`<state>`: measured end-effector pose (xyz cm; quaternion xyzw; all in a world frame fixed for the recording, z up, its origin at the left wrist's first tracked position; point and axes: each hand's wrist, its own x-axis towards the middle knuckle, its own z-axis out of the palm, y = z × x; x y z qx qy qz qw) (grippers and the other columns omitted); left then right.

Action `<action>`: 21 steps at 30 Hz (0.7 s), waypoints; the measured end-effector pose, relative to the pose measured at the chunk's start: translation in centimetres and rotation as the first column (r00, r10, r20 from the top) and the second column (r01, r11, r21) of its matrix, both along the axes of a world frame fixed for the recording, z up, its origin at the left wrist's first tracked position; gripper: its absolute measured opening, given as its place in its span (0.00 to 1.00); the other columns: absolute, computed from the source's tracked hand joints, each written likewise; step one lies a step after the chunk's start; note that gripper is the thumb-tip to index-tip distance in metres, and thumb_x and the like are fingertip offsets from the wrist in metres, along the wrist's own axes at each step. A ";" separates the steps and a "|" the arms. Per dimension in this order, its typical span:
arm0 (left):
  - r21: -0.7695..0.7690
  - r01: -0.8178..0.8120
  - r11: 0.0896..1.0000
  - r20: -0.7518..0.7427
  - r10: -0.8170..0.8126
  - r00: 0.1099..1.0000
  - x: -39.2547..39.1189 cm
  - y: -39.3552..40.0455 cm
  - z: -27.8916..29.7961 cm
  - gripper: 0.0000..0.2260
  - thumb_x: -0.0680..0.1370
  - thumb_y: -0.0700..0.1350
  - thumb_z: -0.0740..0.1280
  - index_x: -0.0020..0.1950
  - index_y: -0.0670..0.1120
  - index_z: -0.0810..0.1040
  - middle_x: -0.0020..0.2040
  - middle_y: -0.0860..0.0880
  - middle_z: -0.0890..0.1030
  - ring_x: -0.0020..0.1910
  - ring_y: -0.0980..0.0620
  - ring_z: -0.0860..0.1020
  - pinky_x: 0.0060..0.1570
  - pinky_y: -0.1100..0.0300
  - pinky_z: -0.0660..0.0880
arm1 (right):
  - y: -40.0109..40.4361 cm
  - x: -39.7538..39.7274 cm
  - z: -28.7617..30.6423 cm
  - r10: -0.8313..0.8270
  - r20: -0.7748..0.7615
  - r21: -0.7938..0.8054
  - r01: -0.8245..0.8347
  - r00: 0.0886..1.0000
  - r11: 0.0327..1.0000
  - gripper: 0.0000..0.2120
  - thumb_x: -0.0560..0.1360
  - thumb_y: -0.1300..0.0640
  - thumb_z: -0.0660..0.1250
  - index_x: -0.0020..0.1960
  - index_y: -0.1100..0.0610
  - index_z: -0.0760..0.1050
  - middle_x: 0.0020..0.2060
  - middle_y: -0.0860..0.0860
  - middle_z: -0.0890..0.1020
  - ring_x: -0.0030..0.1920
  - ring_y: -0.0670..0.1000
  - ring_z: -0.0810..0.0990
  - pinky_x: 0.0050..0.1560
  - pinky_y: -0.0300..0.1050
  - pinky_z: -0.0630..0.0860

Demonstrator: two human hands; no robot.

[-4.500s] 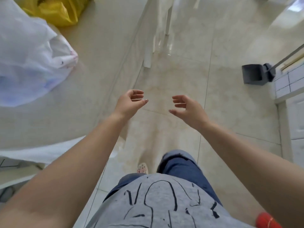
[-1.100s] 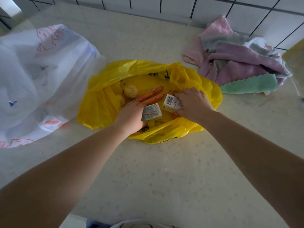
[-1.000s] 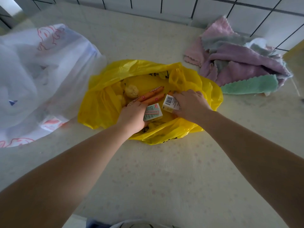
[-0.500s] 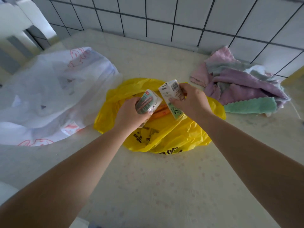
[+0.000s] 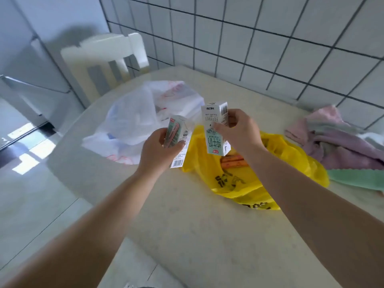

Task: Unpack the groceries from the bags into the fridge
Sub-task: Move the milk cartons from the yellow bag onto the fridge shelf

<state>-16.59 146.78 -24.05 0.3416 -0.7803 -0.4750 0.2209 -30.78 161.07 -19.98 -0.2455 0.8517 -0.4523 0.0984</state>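
Head: orange packets [image 5: 232, 161] half-hidden in bag [image 5: 259, 183]

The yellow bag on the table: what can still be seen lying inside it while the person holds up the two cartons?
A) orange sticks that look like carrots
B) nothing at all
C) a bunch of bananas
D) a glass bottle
A: orange sticks, likely carrots, show in the mouth of the yellow bag, just below the milk carton gripped by the right hand.
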 end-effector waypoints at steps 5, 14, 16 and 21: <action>0.058 -0.172 0.983 -0.036 0.175 0.984 8.8 -5.2 0.0 0.15 0.71 0.44 0.73 0.55 0.47 0.77 0.46 0.54 0.80 0.47 0.55 0.78 0.46 0.62 0.70 | -6.4 7.1 0.2 0.116 0.014 -0.023 -0.116 0.993 0.993 0.19 0.70 0.51 0.73 0.58 0.52 0.75 0.46 0.44 0.81 0.47 0.46 0.80 0.48 0.46 0.79; 0.130 -0.353 0.926 -0.095 0.366 0.926 29.9 -17.0 0.5 0.19 0.68 0.45 0.76 0.57 0.47 0.76 0.52 0.50 0.83 0.51 0.52 0.81 0.55 0.55 0.76 | -21.7 26.1 -0.9 0.331 -0.005 -0.118 -0.329 0.944 0.937 0.19 0.67 0.54 0.75 0.56 0.56 0.76 0.45 0.46 0.81 0.49 0.48 0.80 0.52 0.44 0.76; 0.125 -0.381 0.916 -0.100 0.394 0.914 34.1 -19.4 0.9 0.20 0.69 0.45 0.76 0.59 0.46 0.76 0.53 0.50 0.82 0.52 0.53 0.80 0.54 0.58 0.76 | -25.2 30.4 -1.1 0.365 0.006 -0.160 -0.359 0.931 0.919 0.19 0.67 0.55 0.76 0.55 0.57 0.75 0.45 0.47 0.81 0.49 0.50 0.80 0.53 0.48 0.76; 0.124 -0.456 0.881 -0.121 0.469 0.875 42.9 -25.3 1.4 0.20 0.70 0.44 0.75 0.59 0.44 0.77 0.53 0.50 0.82 0.53 0.52 0.80 0.54 0.57 0.76 | -33.6 39.1 -1.5 0.506 0.072 -0.238 -0.478 0.860 0.846 0.19 0.67 0.55 0.76 0.53 0.54 0.72 0.46 0.46 0.79 0.50 0.51 0.80 0.54 0.53 0.78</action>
